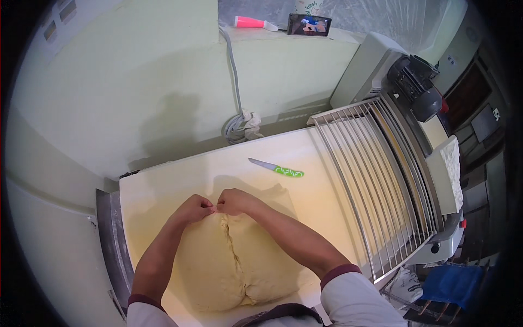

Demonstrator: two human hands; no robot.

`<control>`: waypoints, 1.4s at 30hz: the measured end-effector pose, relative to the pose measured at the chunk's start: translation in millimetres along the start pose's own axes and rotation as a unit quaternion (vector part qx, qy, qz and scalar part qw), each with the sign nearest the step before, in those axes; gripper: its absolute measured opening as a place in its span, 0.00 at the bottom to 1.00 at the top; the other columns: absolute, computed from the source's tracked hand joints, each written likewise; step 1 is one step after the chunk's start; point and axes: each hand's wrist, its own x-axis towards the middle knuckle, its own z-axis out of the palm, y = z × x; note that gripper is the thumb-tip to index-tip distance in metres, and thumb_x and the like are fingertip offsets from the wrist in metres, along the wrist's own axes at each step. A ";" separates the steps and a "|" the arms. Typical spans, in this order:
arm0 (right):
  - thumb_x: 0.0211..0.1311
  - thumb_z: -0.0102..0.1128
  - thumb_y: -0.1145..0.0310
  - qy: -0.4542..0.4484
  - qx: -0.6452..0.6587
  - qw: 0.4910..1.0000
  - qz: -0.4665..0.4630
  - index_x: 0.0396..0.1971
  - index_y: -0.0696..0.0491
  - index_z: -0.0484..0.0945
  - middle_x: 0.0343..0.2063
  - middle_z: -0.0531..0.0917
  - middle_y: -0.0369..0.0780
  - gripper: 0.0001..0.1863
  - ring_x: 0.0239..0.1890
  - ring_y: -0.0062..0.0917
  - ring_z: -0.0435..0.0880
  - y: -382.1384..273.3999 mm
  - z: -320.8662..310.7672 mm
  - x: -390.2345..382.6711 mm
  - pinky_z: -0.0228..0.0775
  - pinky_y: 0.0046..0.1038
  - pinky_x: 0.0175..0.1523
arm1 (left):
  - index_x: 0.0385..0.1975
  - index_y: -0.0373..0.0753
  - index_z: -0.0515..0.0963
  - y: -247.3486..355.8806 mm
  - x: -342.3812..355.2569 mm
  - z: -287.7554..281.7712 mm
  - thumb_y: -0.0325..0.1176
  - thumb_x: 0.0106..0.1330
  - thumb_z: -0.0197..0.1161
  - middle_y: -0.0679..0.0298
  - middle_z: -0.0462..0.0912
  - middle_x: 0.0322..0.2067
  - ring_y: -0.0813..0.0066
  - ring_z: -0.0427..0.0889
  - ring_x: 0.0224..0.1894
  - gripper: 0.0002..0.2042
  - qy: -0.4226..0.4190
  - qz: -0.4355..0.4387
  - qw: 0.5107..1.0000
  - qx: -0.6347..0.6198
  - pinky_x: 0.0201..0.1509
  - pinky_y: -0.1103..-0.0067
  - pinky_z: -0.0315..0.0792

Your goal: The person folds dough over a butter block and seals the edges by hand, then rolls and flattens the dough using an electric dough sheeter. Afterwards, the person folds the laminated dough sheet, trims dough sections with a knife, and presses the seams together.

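A large pale slab of dough [204, 267] lies on the white work surface in front of me, with a ragged seam running down its middle from far edge to near edge. At the far end of that seam, my left hand [197, 209] and my right hand [231, 201] meet, fingers pinched closed on the dough's edges. Part of the dough's right side is hidden under my right forearm. Beyond the dough, a knife [287, 172] with a green patterned handle lies flat, its blade toward the left. Neither hand touches it.
At right stands a dough sheeter with a metal bar guard [376, 185] and a dark motor [417, 87]. A coiled cable [235, 129] hangs on the wall behind. On the ledge above are a phone [309, 25] and a pink-and-white tool [255, 23].
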 end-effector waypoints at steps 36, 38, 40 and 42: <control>0.59 0.64 0.63 0.060 0.065 0.996 -0.025 0.42 0.55 0.84 0.34 0.86 0.46 0.15 0.37 0.33 0.85 -32.4 9.5 17.1 0.75 0.31 0.46 | 0.37 0.34 0.83 -55.1 -47.2 -41.3 0.36 0.63 0.64 0.65 0.83 0.28 0.76 0.79 0.32 0.11 -0.009 0.097 0.994 -0.046 0.39 0.75 0.73; 0.59 0.64 0.64 0.076 0.036 0.995 -0.051 0.44 0.55 0.83 0.35 0.86 0.46 0.15 0.38 0.32 0.85 -35.2 13.4 17.9 0.75 0.31 0.47 | 0.38 0.34 0.83 -55.3 -44.0 -38.8 0.36 0.63 0.64 0.65 0.83 0.29 0.76 0.79 0.32 0.12 -0.009 0.104 0.994 -0.027 0.39 0.75 0.73; 0.60 0.64 0.64 0.045 0.050 0.996 -0.057 0.43 0.55 0.83 0.36 0.86 0.46 0.15 0.39 0.32 0.85 -38.9 16.2 19.8 0.75 0.31 0.48 | 0.40 0.35 0.83 -53.3 -41.6 -37.2 0.39 0.62 0.64 0.63 0.85 0.32 0.75 0.80 0.33 0.14 0.022 0.057 0.998 0.034 0.37 0.76 0.73; 0.60 0.64 0.64 0.060 0.054 0.995 -0.062 0.43 0.56 0.83 0.37 0.86 0.46 0.15 0.39 0.31 0.85 -40.7 16.6 20.0 0.75 0.30 0.48 | 0.39 0.35 0.83 -52.3 -42.1 -38.5 0.38 0.62 0.65 0.64 0.84 0.31 0.75 0.79 0.32 0.13 0.034 0.066 0.996 0.051 0.36 0.76 0.73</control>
